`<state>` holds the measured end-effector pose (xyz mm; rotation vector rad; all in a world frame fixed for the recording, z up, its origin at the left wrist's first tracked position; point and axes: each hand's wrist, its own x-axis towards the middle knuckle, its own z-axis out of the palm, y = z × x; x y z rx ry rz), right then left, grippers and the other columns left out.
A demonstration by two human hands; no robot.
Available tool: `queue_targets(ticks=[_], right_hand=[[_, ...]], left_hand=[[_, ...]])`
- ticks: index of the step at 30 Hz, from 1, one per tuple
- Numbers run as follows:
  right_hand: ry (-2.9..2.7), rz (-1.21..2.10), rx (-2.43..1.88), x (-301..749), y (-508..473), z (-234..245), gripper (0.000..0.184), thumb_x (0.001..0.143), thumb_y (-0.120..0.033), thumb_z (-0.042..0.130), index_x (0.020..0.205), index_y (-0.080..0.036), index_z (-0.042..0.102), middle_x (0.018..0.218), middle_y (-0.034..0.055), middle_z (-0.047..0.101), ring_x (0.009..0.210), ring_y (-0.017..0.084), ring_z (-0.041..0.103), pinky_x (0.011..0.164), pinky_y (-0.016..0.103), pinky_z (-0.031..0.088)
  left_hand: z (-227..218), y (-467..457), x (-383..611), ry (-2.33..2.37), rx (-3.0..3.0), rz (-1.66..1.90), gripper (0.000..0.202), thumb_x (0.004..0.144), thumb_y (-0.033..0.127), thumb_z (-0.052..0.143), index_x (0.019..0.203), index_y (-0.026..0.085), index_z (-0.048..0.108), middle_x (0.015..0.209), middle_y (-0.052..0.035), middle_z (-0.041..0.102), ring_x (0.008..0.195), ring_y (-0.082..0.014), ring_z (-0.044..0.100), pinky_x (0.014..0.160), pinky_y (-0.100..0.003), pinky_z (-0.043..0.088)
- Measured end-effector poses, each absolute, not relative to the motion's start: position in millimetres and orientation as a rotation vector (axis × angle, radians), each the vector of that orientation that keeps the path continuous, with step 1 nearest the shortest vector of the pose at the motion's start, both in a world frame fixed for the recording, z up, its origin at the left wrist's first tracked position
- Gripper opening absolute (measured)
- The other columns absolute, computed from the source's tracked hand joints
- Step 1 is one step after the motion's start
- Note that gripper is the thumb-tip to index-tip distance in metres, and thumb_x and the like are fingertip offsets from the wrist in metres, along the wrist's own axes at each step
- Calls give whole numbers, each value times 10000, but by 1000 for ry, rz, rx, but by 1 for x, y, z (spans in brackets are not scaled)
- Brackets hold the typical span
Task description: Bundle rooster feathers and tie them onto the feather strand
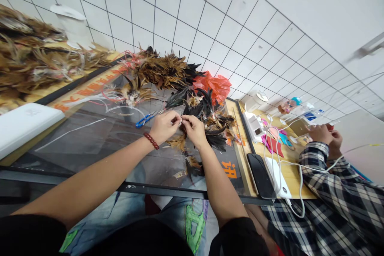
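Note:
My left hand (165,126), with a beaded bracelet (151,141) at the wrist, is closed in a pinch. Its fingertips meet those of my right hand (194,130), also pinched, above the glass-topped table (120,144). A small whitish bit shows between the fingers, too small to name. Just below the hands is a tuft of brown feathers (178,143); whether it is held or lies on the glass I cannot tell. Dark and brown feathers (220,126) lie in a loose heap to the right. Blue-handled scissors (144,121) rest beside my left hand.
Feather bundles (163,70) lie along the tiled wall, with more (45,66) at the left. A red plastic bag (213,86) is behind the heap. To the right are a phone (261,176), a white power bank (277,178) with cables, and a co-worker's hands (325,136).

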<state>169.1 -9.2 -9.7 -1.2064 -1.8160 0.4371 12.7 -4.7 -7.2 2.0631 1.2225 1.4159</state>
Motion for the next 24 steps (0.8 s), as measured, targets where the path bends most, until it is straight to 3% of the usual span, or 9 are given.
queue_targets(ticks=[4,11,20,24], right_hand=[[-1806,433,-1216,168,-12,-6,135,833,-231,555,790,-202,679,863,44,694,844,158,637,815,288,512],[-1733,290,-1230,164,-16,-3,128,789,-200,549,746,-209,669,843,40,682,811,156,623,792,287,504],[-1589,191,-1296,168,-15,-3,127,773,-169,530,747,-199,650,880,49,620,829,161,590,792,290,488],[-1609,186,-1278,167,-16,-1,144,817,-180,505,792,-194,646,887,58,627,846,163,587,814,292,484]], left_hand=[[-7,-4,12,1196,2057,1402,81,778,205,545,737,205,614,781,-38,690,763,-175,630,740,-281,467],[-6,-2,15,1121,1970,1471,20,755,187,578,757,192,597,754,-24,656,703,-150,614,692,-268,482],[-10,5,18,1036,1677,1404,258,623,128,642,857,186,550,725,14,591,608,-116,574,601,-244,458],[-4,5,19,1006,1312,1284,232,646,266,693,792,176,537,685,16,601,523,-103,552,513,-238,458]])
